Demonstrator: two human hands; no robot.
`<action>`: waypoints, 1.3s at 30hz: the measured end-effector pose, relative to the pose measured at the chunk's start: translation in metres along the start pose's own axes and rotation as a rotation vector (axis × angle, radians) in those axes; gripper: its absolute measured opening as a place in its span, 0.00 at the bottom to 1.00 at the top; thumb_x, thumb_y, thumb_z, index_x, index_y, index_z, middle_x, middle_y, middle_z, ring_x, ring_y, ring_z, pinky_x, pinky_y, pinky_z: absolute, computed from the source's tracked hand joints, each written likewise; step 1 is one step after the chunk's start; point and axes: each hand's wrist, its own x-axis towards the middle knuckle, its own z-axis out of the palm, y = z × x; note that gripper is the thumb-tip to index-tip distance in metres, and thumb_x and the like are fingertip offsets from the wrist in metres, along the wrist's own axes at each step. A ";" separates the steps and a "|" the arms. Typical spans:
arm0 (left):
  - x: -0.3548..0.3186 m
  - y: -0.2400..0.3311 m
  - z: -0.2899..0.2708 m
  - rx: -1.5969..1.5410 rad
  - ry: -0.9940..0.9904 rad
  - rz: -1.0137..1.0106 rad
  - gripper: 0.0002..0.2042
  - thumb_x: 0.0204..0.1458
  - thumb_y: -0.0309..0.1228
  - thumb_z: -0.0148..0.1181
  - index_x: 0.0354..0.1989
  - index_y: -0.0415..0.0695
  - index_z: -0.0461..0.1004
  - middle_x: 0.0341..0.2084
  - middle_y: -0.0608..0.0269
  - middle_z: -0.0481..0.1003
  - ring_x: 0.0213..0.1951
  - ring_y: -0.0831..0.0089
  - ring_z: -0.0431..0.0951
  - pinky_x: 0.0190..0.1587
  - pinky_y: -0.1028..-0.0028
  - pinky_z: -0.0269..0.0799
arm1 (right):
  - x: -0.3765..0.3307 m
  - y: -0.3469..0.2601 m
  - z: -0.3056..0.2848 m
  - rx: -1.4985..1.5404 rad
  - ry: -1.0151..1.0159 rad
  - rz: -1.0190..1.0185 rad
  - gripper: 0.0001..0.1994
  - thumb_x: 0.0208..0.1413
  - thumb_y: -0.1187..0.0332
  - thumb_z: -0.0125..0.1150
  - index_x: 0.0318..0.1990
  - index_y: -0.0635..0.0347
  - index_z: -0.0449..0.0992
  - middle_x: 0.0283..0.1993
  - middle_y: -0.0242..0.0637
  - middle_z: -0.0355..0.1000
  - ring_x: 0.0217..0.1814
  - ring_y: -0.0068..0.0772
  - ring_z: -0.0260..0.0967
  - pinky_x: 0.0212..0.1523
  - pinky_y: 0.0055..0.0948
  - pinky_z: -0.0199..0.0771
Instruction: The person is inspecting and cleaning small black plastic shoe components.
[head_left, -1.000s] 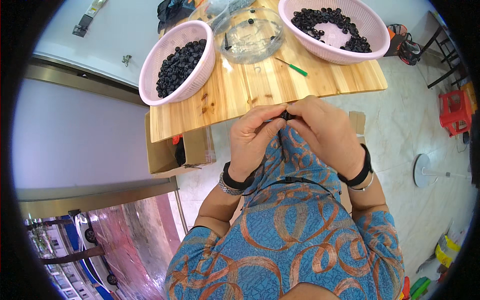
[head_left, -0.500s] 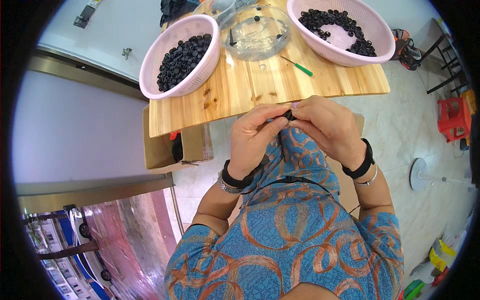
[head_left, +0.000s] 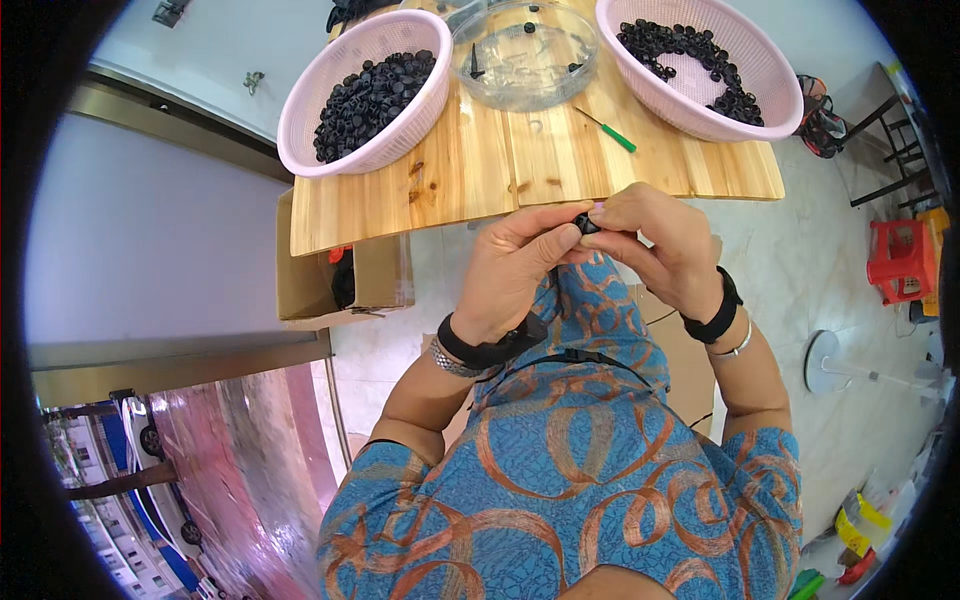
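Between the fingertips of both hands is a small round black plastic part point(head_left: 586, 223), held just off the front edge of the wooden table point(head_left: 470, 190). My left hand point(head_left: 520, 260) pinches it from the left with thumb and fingers. From the right, my right hand point(head_left: 662, 240) grips the same part, its fingers bent over it. A bit of something purple point(head_left: 599, 206) peeks out by the fingertips; what it is I cannot tell. Fingers hide much of the black part.
A pink basket point(head_left: 425, 120) of black parts stands at left, another pink basket point(head_left: 690, 122) at right. Between them are a clear round tray point(head_left: 520, 100) with a few black pieces and a green-handled screwdriver point(head_left: 620, 138). A cardboard box point(head_left: 390, 275) sits under the table's left side.
The view has shifted slightly. My right fingers have curled and moved a little on the black part, which both hands still hold.
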 end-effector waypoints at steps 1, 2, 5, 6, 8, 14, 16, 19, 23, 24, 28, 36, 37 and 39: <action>0.000 0.001 -0.002 0.033 -0.029 -0.015 0.13 0.53 0.23 0.51 0.47 0.35 0.69 0.39 0.56 0.74 0.38 0.75 0.75 0.41 0.77 0.72 | 0.001 0.000 -0.002 -0.001 -0.003 0.003 0.10 0.40 0.74 0.64 0.32 0.63 0.72 0.25 0.36 0.68 0.24 0.33 0.66 0.24 0.24 0.66; 0.000 0.002 -0.002 0.031 -0.026 -0.014 0.13 0.53 0.23 0.51 0.47 0.35 0.69 0.39 0.56 0.74 0.38 0.75 0.75 0.41 0.77 0.72 | 0.004 0.001 -0.005 0.093 -0.086 0.101 0.10 0.41 0.73 0.65 0.32 0.62 0.71 0.24 0.33 0.66 0.22 0.27 0.64 0.23 0.22 0.64; -0.002 0.008 -0.002 0.075 -0.038 -0.070 0.13 0.53 0.24 0.51 0.47 0.35 0.69 0.38 0.57 0.74 0.37 0.75 0.75 0.41 0.78 0.72 | 0.005 0.002 -0.007 0.275 -0.196 0.287 0.12 0.41 0.71 0.67 0.32 0.61 0.70 0.22 0.27 0.63 0.21 0.17 0.59 0.21 0.18 0.59; -0.003 0.009 -0.003 0.106 -0.055 -0.086 0.13 0.54 0.25 0.51 0.47 0.34 0.69 0.38 0.57 0.74 0.37 0.76 0.75 0.40 0.78 0.72 | 0.005 0.003 -0.007 0.362 -0.218 0.374 0.13 0.41 0.70 0.68 0.31 0.61 0.69 0.21 0.24 0.62 0.21 0.13 0.57 0.20 0.16 0.57; -0.005 0.011 -0.005 0.136 -0.069 -0.103 0.13 0.54 0.25 0.51 0.47 0.34 0.69 0.38 0.58 0.74 0.36 0.76 0.74 0.40 0.79 0.72 | 0.008 0.002 -0.009 0.400 -0.243 0.417 0.14 0.41 0.69 0.68 0.31 0.60 0.68 0.21 0.23 0.61 0.20 0.12 0.56 0.19 0.15 0.56; -0.009 0.014 0.001 0.316 -0.083 -0.064 0.11 0.53 0.24 0.52 0.45 0.35 0.70 0.36 0.60 0.74 0.36 0.77 0.74 0.40 0.79 0.72 | 0.016 0.003 -0.014 0.449 -0.394 0.553 0.14 0.40 0.67 0.70 0.28 0.60 0.67 0.18 0.22 0.59 0.19 0.12 0.55 0.18 0.14 0.54; -0.010 0.012 0.003 0.275 -0.091 -0.039 0.10 0.53 0.24 0.52 0.43 0.36 0.71 0.35 0.61 0.74 0.36 0.78 0.74 0.39 0.80 0.72 | 0.018 0.001 -0.016 0.439 -0.447 0.564 0.14 0.40 0.67 0.70 0.27 0.61 0.68 0.18 0.22 0.58 0.19 0.12 0.55 0.18 0.14 0.53; -0.012 0.009 0.004 0.202 -0.080 -0.037 0.11 0.52 0.24 0.53 0.43 0.36 0.71 0.36 0.61 0.74 0.35 0.79 0.74 0.38 0.81 0.71 | 0.019 -0.001 -0.017 0.446 -0.481 0.630 0.14 0.40 0.66 0.70 0.25 0.61 0.68 0.17 0.22 0.59 0.19 0.12 0.54 0.18 0.15 0.53; -0.010 0.010 0.002 0.163 -0.081 -0.093 0.11 0.52 0.25 0.54 0.43 0.37 0.71 0.37 0.61 0.74 0.35 0.80 0.73 0.37 0.82 0.70 | 0.017 0.001 -0.017 0.418 -0.471 0.554 0.14 0.40 0.66 0.70 0.26 0.61 0.68 0.17 0.22 0.59 0.19 0.13 0.52 0.17 0.16 0.52; -0.009 0.009 0.000 0.147 -0.125 -0.073 0.11 0.52 0.26 0.54 0.43 0.38 0.70 0.37 0.62 0.73 0.35 0.80 0.73 0.37 0.81 0.70 | 0.017 0.001 -0.016 0.393 -0.472 0.515 0.14 0.40 0.66 0.70 0.26 0.61 0.68 0.17 0.23 0.59 0.18 0.13 0.52 0.17 0.17 0.52; -0.005 0.005 -0.009 0.011 -0.176 -0.118 0.09 0.53 0.27 0.52 0.41 0.38 0.69 0.36 0.63 0.72 0.36 0.77 0.73 0.39 0.78 0.71 | 0.017 0.000 -0.014 0.264 -0.466 0.398 0.14 0.39 0.66 0.70 0.26 0.61 0.68 0.16 0.24 0.58 0.19 0.14 0.52 0.17 0.17 0.52; 0.003 0.006 -0.011 -0.288 -0.130 -0.077 0.10 0.55 0.28 0.50 0.44 0.39 0.67 0.36 0.59 0.72 0.38 0.74 0.74 0.42 0.75 0.72 | 0.011 -0.003 0.006 0.163 -0.152 0.184 0.15 0.40 0.67 0.68 0.35 0.62 0.71 0.29 0.32 0.65 0.26 0.21 0.61 0.24 0.19 0.63; 0.003 0.005 -0.011 -0.291 -0.110 -0.025 0.10 0.56 0.29 0.49 0.44 0.40 0.66 0.36 0.58 0.72 0.39 0.73 0.74 0.43 0.75 0.72 | 0.011 -0.002 0.011 0.164 -0.151 0.183 0.15 0.40 0.67 0.68 0.35 0.62 0.71 0.29 0.32 0.65 0.26 0.21 0.61 0.24 0.19 0.63; 0.004 0.008 -0.009 -0.278 -0.089 0.002 0.10 0.56 0.28 0.49 0.44 0.40 0.65 0.36 0.58 0.72 0.39 0.73 0.73 0.43 0.74 0.72 | 0.011 -0.001 0.019 0.138 -0.023 0.095 0.16 0.41 0.68 0.67 0.38 0.63 0.71 0.36 0.38 0.66 0.33 0.29 0.66 0.31 0.24 0.68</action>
